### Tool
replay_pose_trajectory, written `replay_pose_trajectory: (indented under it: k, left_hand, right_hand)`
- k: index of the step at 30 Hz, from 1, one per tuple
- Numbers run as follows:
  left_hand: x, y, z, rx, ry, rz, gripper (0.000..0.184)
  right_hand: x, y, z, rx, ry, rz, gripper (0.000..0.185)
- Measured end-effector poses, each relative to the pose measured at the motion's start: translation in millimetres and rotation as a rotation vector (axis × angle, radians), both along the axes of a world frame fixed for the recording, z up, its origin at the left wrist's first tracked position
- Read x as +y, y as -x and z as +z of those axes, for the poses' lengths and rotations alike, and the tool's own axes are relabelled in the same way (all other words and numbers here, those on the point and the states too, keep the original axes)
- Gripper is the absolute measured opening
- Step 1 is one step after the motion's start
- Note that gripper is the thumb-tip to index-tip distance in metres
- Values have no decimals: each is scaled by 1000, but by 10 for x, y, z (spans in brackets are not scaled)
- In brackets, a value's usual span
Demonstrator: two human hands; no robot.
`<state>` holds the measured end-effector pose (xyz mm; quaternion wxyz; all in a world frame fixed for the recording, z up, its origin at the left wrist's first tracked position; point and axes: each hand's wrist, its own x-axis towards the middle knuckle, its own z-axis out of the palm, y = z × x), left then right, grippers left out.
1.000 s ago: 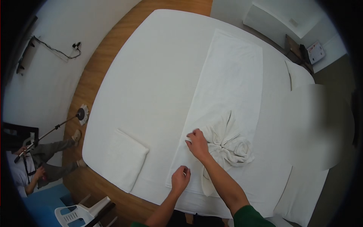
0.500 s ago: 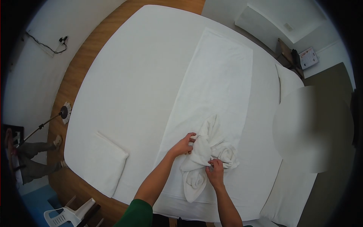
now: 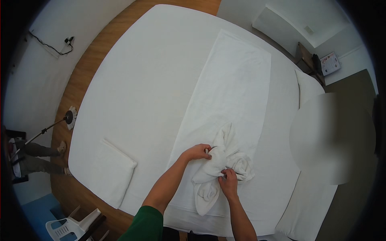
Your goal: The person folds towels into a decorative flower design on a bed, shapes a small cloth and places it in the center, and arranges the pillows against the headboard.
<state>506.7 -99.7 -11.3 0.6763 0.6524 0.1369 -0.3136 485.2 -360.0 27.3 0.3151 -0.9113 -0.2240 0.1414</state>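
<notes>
A white towel [image 3: 217, 161], twisted and rolled into a shape with pointed ends and spiral rosettes, lies on a flat white cloth [image 3: 237, 72] spread over the bed. My left hand [image 3: 198, 152] pinches the towel's upper left edge between thumb and fingers. At the towel's middle, just left of the right-hand rosette, my right hand [image 3: 228, 183] has its fingertips closed on a fold. The fingertips of both hands are partly hidden by the fabric.
A folded white towel [image 3: 112, 172] lies at the bed's [image 3: 140, 80] lower left. Pillows [image 3: 307, 205] line the right side. At the left stands a person [image 3: 38, 156] with a mop [image 3: 69, 117]. A white plastic chair [image 3: 72, 229] is at the lower left.
My left hand has shifted slightly and now pinches the towel's edge more closely. My right hand stays almost in place. The person with the mop has moved a little.
</notes>
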Motion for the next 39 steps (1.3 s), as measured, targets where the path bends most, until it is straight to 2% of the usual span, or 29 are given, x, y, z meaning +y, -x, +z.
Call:
replay_pose_trajectory:
  k: [2,3,5,6,8,12,14,15,17,18,21,24,26,31,33,34,35,37,38,39]
  left_hand:
    - [16,-52,-73,-336,-246,-250,50]
    - [-24,-20,-114,-336,-247,-251,50]
    - [-121,82,-167,-738,-429,-3,42]
    - [-80,101,-35,-738,-431,-8,42]
    - [61,185,359,-248,-220,112,37]
    - [412,504,335,-265,-329,127,38]
    - [634,571,458,-41,-596,-224,45]
    - [711,630,494,-39,-600,-229,45]
    - [834,764,541,43,-474,56,46]
    - [828,868,411,-30,-422,224,44]
    - [786,937,290,30,-443,332,44]
    - [782,1013,248,-58,-455,362,40]
    - [869,1072,271,-14,-465,381,37]
    - [924,991,865,177,-528,506,26]
    - [889,1001,906,3,-656,457,22]
    - [865,1033,795,-192,-744,453,22]
    - [853,1056,767,-196,-744,449,22]
    - [840,1028,819,-44,-508,638,24]
    - [831,1034,783,-44,-508,629,24]
    - [830,1034,750,-72,-617,545,26]
  right_hand:
    - [3,-2,24,26,26,-29,29]
    - [0,0,35,26,25,-30,29]
    - [-7,1,51,-2,14,-7,27]
    - [2,1,57,-1,11,-11,27]
    - [22,5,71,-21,-53,-32,28]
    - [244,-85,248,-103,-86,50,29]
    - [408,-142,325,-120,-140,93,29]
    - [501,-175,348,-118,-145,89,29]
    - [717,-214,374,-185,-207,221,30]
    - [833,-215,355,-184,-213,216,30]
    - [1194,-166,269,-226,-232,342,35]
    - [1460,-107,208,-196,-92,454,45]
    - [1469,-126,110,-199,-56,468,45]
    - [1358,-163,57,-160,49,438,42]
    - [1308,-142,24,-119,24,414,42]
    - [1289,-128,17,-120,25,411,42]
    - [1291,-112,8,-108,38,417,42]
    - [1311,-107,-45,-98,46,414,43]
    - [1303,-100,-90,-97,44,416,44]
    - [1295,-93,-91,-95,43,420,45]
